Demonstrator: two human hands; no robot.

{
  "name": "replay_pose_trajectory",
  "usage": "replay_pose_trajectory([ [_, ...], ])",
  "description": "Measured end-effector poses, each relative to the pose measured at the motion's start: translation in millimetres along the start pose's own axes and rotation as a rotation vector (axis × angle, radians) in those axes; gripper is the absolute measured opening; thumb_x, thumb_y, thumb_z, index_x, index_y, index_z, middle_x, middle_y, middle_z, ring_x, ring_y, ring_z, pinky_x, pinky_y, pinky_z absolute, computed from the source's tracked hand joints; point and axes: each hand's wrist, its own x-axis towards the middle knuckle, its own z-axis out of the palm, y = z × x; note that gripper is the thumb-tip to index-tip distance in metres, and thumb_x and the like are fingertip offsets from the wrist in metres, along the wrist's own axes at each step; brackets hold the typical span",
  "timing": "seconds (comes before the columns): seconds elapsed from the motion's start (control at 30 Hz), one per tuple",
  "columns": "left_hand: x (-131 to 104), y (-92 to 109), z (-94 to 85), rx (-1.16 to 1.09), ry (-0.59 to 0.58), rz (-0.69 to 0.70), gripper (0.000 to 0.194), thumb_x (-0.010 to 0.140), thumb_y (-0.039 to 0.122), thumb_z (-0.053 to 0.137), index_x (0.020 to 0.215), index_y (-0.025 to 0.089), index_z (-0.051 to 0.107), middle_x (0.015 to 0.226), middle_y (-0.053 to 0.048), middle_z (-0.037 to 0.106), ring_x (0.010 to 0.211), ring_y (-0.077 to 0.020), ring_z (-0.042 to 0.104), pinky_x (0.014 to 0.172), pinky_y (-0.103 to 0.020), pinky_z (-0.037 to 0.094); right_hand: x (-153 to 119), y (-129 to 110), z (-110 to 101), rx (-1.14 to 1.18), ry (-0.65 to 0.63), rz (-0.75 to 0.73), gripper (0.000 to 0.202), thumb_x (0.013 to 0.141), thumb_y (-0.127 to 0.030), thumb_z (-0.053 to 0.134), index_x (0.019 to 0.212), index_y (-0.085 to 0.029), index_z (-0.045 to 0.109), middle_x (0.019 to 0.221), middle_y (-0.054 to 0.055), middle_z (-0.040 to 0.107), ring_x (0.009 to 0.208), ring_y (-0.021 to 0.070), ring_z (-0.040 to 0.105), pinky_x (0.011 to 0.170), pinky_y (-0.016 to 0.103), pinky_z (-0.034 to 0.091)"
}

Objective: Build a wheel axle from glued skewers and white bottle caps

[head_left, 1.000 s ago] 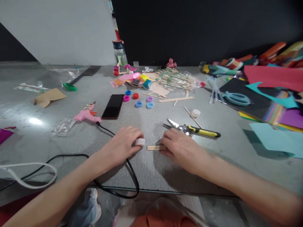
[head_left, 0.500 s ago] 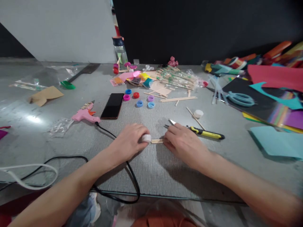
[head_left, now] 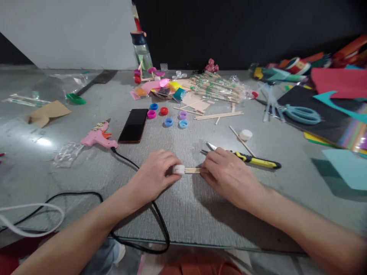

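Left hand [head_left: 156, 170]: fingers pinched on the white cap [head_left: 179, 170]. Right hand [head_left: 228, 173]: fingers closed on the sticks [head_left: 192, 170], near centre of surface [head_left: 195, 225]. Keep stick ends even, square to cap.

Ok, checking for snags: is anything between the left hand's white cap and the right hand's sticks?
Nothing visible: the left hand holds the white cap at the ends of the sticks in the right hand; contact unclear.

On my feed I get white cap [head_left: 179, 169], tan sticks [head_left: 192, 170], yellow-and-black cutters [head_left: 259, 162], pink glue gun [head_left: 96, 139], orange trigger [head_left: 106, 135], grey streaky tabletop [head_left: 185, 217].
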Motion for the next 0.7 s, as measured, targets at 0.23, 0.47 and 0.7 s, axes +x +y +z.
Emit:
replay_pose_trajectory([
  [0.23,-1.4,-0.8,-1.1,-0.042,-0.001,-0.008,0.017,0.09,0.026,0.072,0.104,0.019,0.066,0.103,-0.003,0.068,0.099,-0.0227,0.058,0.09,-0.039,0.043,2.1,-1.1,-1.0,0.008,-0.005,-0.026,0.014,0.095,-0.022,0.064,0.081,-0.017,0.065,0.086,0.007,0.062,0.084,0.0248,0.052,0.074,0.039,0.037],
  [0.47,-0.4,1.3,-0.5,-0.043,0.001,0.002,0.02,0.09,0.026,0.071,0.108,0.02,0.065,0.105,-0.003,0.069,0.098,-0.0225,0.058,0.089,-0.039,0.042,4.5,-2.0,-2.5,0.028,-0.018,-0.044,0.013,0.092,-0.019,0.068,0.079,-0.018,0.065,0.085,0.005,0.062,0.085,0.025,0.052,0.074,0.039,0.036],
  [0.7,-0.7,0.5,-2.7,-0.025,0.035,-0.008,0.012,0.092,0.024,0.069,0.102,0.02,0.064,0.097,-0.001,0.068,0.095,-0.0208,0.057,0.086,-0.037,0.043,3.4,0.9,-0.9,0.05,0.009,-0.04,0.014,0.092,-0.021,0.067,0.078,-0.017,0.064,0.083,0.006,0.062,0.083,0.0242,0.052,0.073,0.038,0.036],
])
